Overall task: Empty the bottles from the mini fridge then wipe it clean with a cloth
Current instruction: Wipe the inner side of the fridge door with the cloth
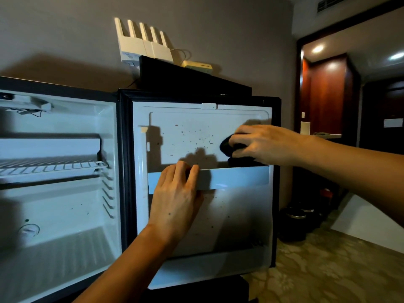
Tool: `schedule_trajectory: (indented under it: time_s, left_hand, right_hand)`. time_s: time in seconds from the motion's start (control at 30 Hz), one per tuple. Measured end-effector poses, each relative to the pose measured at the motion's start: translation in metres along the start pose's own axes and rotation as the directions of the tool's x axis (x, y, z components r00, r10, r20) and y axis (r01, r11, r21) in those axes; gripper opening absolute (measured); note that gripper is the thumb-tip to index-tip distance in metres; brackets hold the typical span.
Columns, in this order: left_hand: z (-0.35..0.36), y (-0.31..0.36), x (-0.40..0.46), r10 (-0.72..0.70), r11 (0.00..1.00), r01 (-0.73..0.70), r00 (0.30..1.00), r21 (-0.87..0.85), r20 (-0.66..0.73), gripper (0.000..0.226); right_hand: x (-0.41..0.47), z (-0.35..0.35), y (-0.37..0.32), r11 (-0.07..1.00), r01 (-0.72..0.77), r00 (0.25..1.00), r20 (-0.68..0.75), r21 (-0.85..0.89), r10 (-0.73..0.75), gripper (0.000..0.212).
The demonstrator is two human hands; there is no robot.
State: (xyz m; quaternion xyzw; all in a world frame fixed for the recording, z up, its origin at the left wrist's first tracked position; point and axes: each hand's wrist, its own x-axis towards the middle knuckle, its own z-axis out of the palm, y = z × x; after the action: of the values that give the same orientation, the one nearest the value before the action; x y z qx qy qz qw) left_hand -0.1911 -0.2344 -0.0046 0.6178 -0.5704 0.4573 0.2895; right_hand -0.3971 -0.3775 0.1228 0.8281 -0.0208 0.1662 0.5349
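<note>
1. The mini fridge [59, 215] stands open, its white inside empty of bottles; only a wire shelf [52, 168] sits in it. The emptying step looks done.
2. The open door [203, 270] faces the person, its inner panel speckled with dark spots above and below the door rack [236, 177]. Wiping is under way here, with much of the panel apparently unwiped.
3. The left hand [175, 204] lies against the rack, fingers curled over its top edge, gripping it and bracing the door.
4. The right hand [260, 144] presses a dark cloth [227, 147] on the upper right of the panel, fingers closed around the bunched fabric.
5. Dark bottles [295, 224] stand on the floor just beside the door's outer edge.
6. Risks, as a judgement:
   - Hard pushing with the cloth could swing the door back into the floor bottles if the left hand lets go.
   - Leaning weight on the rack could pop it off its mounts.
   - A bunched dark cloth may smear the spots rather than lift them, and hides how dirty it has become.
   - The strip behind the rack is easy to miss.
</note>
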Motion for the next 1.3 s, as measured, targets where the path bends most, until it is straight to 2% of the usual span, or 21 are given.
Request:
schedule_trajectory:
  time_s: [0.07, 0.13, 0.17, 0.2, 0.3, 0.43, 0.5, 0.57, 0.67, 0.73, 0.77, 0.83, 0.9, 1.0, 1.03, 1.1, 1.17, 1.2, 1.23, 1.3]
  left_hand:
    - [0.001, 0.0, -0.001, 0.0, 1.0, 0.0, 1.0, -0.001, 0.002, 0.063]
    - [0.001, 0.0, -0.002, -0.004, 1.0, 0.004, 1.0, -0.011, 0.001, 0.065]
    - [0.001, 0.0, -0.002, -0.005, 1.0, 0.005, 1.0, -0.013, -0.001, 0.065]
    - [0.001, 0.0, -0.002, -0.004, 1.0, 0.004, 1.0, -0.012, -0.002, 0.065]
    - [0.0, -0.001, -0.002, -0.003, 1.0, 0.003, 1.0, -0.006, 0.001, 0.063]
    - [-0.001, 0.001, 0.0, -0.003, 1.0, 0.003, 1.0, -0.003, -0.003, 0.061]
    - [-0.002, 0.001, 0.001, 0.003, 1.0, -0.003, 1.0, -0.005, -0.014, 0.06]
    - [-0.001, 0.002, 0.001, 0.003, 1.0, -0.003, 1.0, 0.0, -0.025, 0.06]
    - [0.002, 0.0, -0.001, -0.003, 1.0, 0.003, 0.999, -0.005, -0.04, 0.061]
    - [0.002, 0.0, -0.002, -0.005, 1.0, 0.005, 0.999, -0.011, -0.048, 0.061]
    - [0.002, 0.001, -0.001, -0.008, 1.0, 0.007, 0.999, -0.014, -0.05, 0.061]
    - [0.001, 0.002, 0.0, -0.017, 1.0, 0.016, 0.999, -0.02, -0.047, 0.06]
    - [0.0, 0.002, 0.001, -0.021, 1.0, 0.02, 0.999, -0.022, -0.034, 0.06]
    - [0.0, 0.003, 0.002, -0.021, 1.0, 0.02, 0.999, -0.024, -0.032, 0.06]
    - [0.0, 0.003, 0.001, -0.023, 0.999, 0.022, 0.999, -0.025, -0.032, 0.061]
    - [0.0, 0.003, 0.0, -0.021, 0.999, 0.021, 0.999, -0.025, -0.028, 0.063]
    - [0.0, 0.002, -0.001, -0.017, 1.0, 0.017, 0.999, -0.027, -0.027, 0.064]
    - [0.0, 0.002, -0.001, -0.016, 1.0, 0.015, 1.0, -0.027, -0.027, 0.065]
    - [-0.001, 0.001, -0.001, -0.014, 1.0, 0.013, 1.0, -0.027, -0.027, 0.065]
    - [-0.001, 0.001, 0.0, -0.012, 1.0, 0.011, 0.999, -0.025, -0.03, 0.063]
  right_hand:
    - [0.001, -0.002, 0.004, 0.989, -0.15, 0.986, -0.071, 0.012, 0.15, 0.031]
    - [0.004, -0.003, 0.003, 0.935, -0.347, 0.929, -0.111, 0.068, 0.353, 0.035]
    - [0.007, -0.003, 0.001, 0.923, -0.374, 0.917, -0.112, 0.092, 0.383, 0.038]
    - [0.01, -0.004, -0.003, 0.93, -0.349, 0.926, -0.106, 0.118, 0.362, 0.039]
    - [0.013, -0.005, -0.016, 0.973, -0.164, 0.985, -0.032, 0.163, 0.172, 0.037]
    - [0.002, -0.001, -0.011, 0.993, -0.069, 0.998, 0.019, 0.093, 0.067, 0.037]
    - [0.0, -0.002, -0.002, 1.0, -0.028, 1.0, 0.006, -0.004, 0.028, 0.033]
    - [0.003, -0.007, 0.006, 0.992, -0.103, 0.994, -0.05, -0.078, 0.1, 0.028]
    - [0.015, -0.011, 0.008, 0.918, -0.395, 0.911, -0.126, 0.01, 0.393, 0.033]
    - [0.023, -0.007, -0.002, 0.909, -0.412, 0.897, -0.148, 0.064, 0.417, 0.037]
    - [0.023, -0.004, -0.008, 0.936, -0.345, 0.923, -0.155, 0.073, 0.352, 0.038]
    - [0.017, 0.001, -0.017, 0.991, -0.126, 0.985, -0.111, 0.036, 0.129, 0.038]
    - [0.009, 0.0, -0.015, 0.998, 0.049, 0.999, -0.018, -0.034, -0.05, 0.039]
    - [0.008, -0.003, 0.0, 0.982, 0.15, 0.987, 0.067, -0.117, -0.143, 0.036]
    - [0.011, -0.006, 0.005, 0.984, 0.119, 0.993, 0.038, -0.134, -0.115, 0.032]
    - [0.017, -0.012, 0.012, 0.991, -0.074, 0.996, -0.063, -0.115, 0.067, 0.028]
    - [0.026, -0.013, 0.01, 0.955, -0.292, 0.949, -0.136, -0.048, 0.283, 0.029]
    - [0.03, -0.012, 0.006, 0.941, -0.337, 0.931, -0.152, -0.011, 0.331, 0.033]
    - [0.032, -0.009, 0.0, 0.944, -0.331, 0.931, -0.156, 0.021, 0.33, 0.035]
    - [0.031, -0.002, -0.011, 0.98, -0.19, 0.972, -0.133, 0.054, 0.195, 0.037]
